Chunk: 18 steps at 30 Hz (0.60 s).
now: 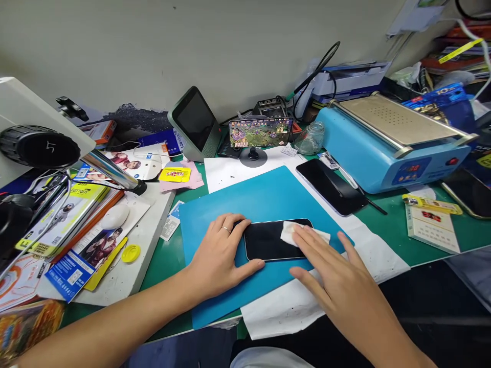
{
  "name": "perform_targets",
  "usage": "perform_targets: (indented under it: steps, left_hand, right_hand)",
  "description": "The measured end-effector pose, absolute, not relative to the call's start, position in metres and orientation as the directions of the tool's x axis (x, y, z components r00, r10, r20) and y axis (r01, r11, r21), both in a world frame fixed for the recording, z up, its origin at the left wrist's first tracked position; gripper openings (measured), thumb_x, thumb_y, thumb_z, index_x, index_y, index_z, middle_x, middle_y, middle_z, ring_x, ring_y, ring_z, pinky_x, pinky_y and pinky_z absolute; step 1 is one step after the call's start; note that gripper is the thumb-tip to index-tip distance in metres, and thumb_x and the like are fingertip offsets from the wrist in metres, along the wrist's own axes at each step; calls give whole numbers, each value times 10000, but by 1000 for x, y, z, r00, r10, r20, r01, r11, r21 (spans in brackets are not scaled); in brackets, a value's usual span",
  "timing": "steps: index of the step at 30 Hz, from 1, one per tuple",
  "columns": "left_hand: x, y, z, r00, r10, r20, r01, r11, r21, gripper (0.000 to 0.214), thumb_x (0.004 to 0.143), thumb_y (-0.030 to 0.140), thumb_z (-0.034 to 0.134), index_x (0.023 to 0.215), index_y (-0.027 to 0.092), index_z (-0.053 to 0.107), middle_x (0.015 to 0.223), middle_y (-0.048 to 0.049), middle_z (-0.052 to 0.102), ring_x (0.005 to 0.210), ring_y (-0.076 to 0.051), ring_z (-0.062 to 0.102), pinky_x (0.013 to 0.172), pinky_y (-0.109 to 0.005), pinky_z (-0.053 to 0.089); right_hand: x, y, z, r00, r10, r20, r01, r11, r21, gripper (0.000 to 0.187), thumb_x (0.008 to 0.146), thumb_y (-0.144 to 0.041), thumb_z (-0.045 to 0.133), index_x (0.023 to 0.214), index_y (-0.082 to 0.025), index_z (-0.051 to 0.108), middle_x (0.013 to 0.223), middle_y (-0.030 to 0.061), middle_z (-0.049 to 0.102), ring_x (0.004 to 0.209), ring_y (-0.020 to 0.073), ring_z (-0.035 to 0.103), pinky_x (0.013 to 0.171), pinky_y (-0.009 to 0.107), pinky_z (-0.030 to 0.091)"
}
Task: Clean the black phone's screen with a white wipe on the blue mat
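A smartphone (264,241) with a dark screen lies face up on a blue mat (245,189). My left hand (220,253), with a ring on one finger, steadies the phone at its left end, thumb at the near edge and fingers at the far corner. Under the fingertips of my right hand (333,271) a folded white tissue (288,233) is pressed against the right part of the screen. The right thumb and little finger stand apart from the tissue. The fingers cover part of the tissue and of the phone's right end.
Right of the mat lies another dark phone (330,186), near a blue heating machine (353,151). Behind stand a propped phone (261,134) showing a game, a glass jar (311,137) and a smart display (195,122). A microscope stand (115,171) and boxes crowd the left.
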State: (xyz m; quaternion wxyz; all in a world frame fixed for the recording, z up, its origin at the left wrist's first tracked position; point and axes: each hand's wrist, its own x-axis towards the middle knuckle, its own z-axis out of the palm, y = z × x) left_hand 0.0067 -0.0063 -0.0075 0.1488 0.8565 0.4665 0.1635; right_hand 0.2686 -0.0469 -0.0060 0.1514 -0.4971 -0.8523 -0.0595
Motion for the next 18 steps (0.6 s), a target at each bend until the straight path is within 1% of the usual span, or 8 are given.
perform_targets:
  steps: [3, 5, 8, 11, 13, 16, 18]
  left_hand:
    - [7, -6, -8, 506, 849, 149, 753, -520, 403, 624, 919, 556, 666, 1389, 197, 465, 1384, -129, 530, 1252, -349, 487, 1039, -543, 451]
    - [7, -6, -8, 508, 847, 155, 748, -524, 408, 622, 919, 560, 664, 1384, 197, 466, 1379, -129, 535, 1241, -347, 494, 1038, -547, 453]
    - [7, -6, -9, 511, 843, 170, 736, -531, 421, 636, 913, 571, 671, 1382, 196, 462, 1370, -133, 541, 1241, -349, 500, 1049, -553, 449]
    - [6, -6, -13, 501, 843, 198, 728, -534, 429, 642, 929, 529, 663, 1421, 199, 418, 1372, -142, 543, 1253, -351, 500, 1063, -553, 438]
    - [6, -7, -15, 493, 843, 217, 726, -536, 432, 695, 933, 492, 664, 1472, 181, 354, 1388, -159, 535, 1261, -354, 493, 1063, -547, 438]
    - [6, -8, -16, 490, 844, 218, 728, -534, 431, 799, 933, 506, 661, 1529, 155, 261, 1412, -181, 521, 1266, -360, 486, 1038, -538, 455]
    - [6, -7, -14, 491, 846, 208, 733, -530, 427, 821, 931, 541, 654, 1539, 163, 252, 1409, -176, 525, 1271, -360, 487, 1040, -543, 454]
  right_hand:
    - [263, -31, -7, -436, 851, 293, 873, 479, -91, 547, 1069, -485, 347, 1453, -127, 500, 1476, 138, 575, 1377, 289, 539, 1153, 556, 326]
    - [252, -26, -7, -427, 855, 293, 874, 474, -110, 542, 1066, -486, 360, 1442, -131, 522, 1472, 145, 578, 1385, 296, 530, 1159, 568, 329]
    - [229, -27, -4, -464, 841, 278, 848, 512, -133, 586, 1051, -524, 383, 1440, -111, 532, 1487, 156, 558, 1393, 301, 521, 1177, 581, 319]
    - [203, -30, 1, -513, 830, 218, 806, 553, -212, 650, 1036, -574, 377, 1451, -97, 524, 1510, 133, 535, 1423, 278, 486, 1217, 567, 280]
    - [191, -31, 4, -531, 826, 190, 785, 564, -257, 658, 1038, -575, 370, 1463, -93, 512, 1519, 112, 527, 1446, 259, 457, 1242, 552, 245]
    - [193, -28, 5, -543, 821, 177, 771, 570, -283, 630, 1045, -555, 374, 1488, -120, 484, 1538, 84, 507, 1453, 239, 447, 1244, 547, 241]
    - [210, -26, 3, -532, 825, 189, 779, 565, -273, 589, 1050, -541, 377, 1478, -154, 500, 1534, 78, 513, 1431, 241, 479, 1230, 564, 252]
